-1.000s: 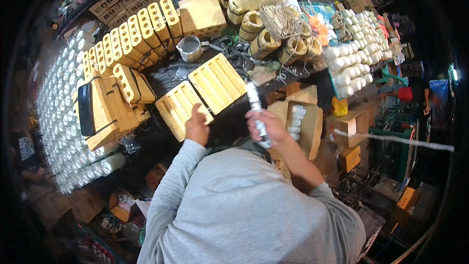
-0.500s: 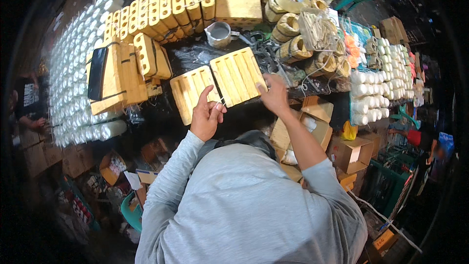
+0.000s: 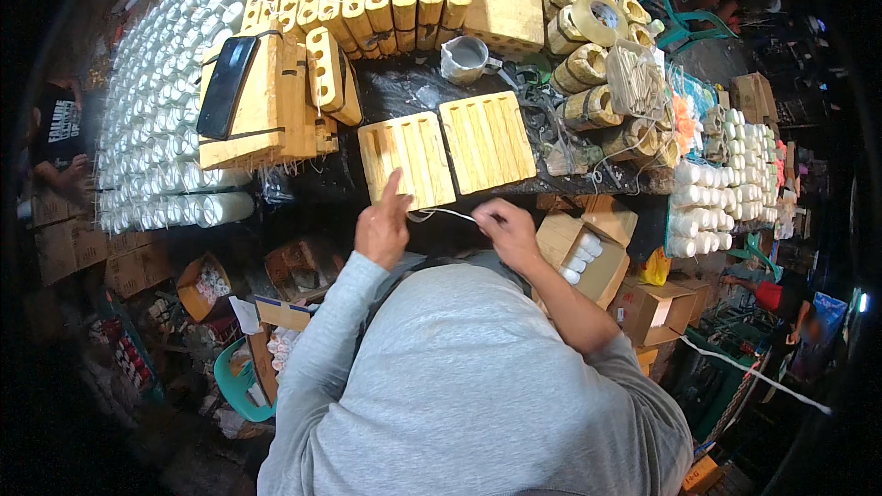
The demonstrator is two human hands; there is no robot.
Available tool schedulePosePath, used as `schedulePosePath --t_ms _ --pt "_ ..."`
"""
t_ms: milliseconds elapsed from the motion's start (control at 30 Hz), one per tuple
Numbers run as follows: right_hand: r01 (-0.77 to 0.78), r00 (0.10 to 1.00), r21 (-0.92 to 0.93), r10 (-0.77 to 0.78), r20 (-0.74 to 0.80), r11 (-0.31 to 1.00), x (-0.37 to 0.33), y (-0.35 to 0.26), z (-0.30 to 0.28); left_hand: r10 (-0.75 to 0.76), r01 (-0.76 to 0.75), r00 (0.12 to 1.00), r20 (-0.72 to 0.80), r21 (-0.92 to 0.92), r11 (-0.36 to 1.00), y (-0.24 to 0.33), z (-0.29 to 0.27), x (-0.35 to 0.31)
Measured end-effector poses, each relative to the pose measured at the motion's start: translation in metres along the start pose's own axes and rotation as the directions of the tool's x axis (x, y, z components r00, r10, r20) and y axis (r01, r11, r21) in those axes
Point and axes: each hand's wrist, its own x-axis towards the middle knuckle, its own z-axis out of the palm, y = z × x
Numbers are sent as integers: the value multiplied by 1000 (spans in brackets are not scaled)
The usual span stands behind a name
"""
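Note:
Two yellow grooved mold halves lie face up side by side at the table's front, the left mold half (image 3: 404, 161) and the right mold half (image 3: 489, 142), with a narrow gap between them. A thin white string (image 3: 450, 212) stretches between my hands just in front of them. My left hand (image 3: 383, 228) closes on the string's looped end, its index finger pointing up over the left mold half's lower edge. My right hand (image 3: 510, 234) pinches the other end, apart from the molds. Behind them stands a grey-smeared cup (image 3: 464, 60) with a handle.
Several closed yellow molds (image 3: 354, 0) line the table's back. A black phone (image 3: 228, 87) lies on stacked molds at left, beside rows of white candles (image 3: 175, 101). Round molds (image 3: 588, 108), a tape roll (image 3: 602, 18) and a tub of sticks (image 3: 636, 78) sit at right. An open carton (image 3: 588, 257) stands below.
My right hand has left the right mold half's edge and come down toward me, now pinching the string. The mold halves appear farther right in view, and the string is drawn out between my hands.

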Motion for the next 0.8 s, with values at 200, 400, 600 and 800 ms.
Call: schedulePosePath --t_ms 200,400,600,800 --pt "-20 892 -898 414 183 440 -141 151 -89 -368 322 915 -165 -249 914 -98 -47 -24" --pt "-196 764 -859 623 168 472 -247 186 -125 -341 277 940 17 -623 731 -67 -117 -29" --pt "-474 819 -532 573 24 701 -223 147 -74 24 -157 972 -233 -573 804 -5 -224 -9" --pt "-453 870 -375 493 10 808 -189 139 -49 229 -383 826 -515 -216 898 -52 -369 164"
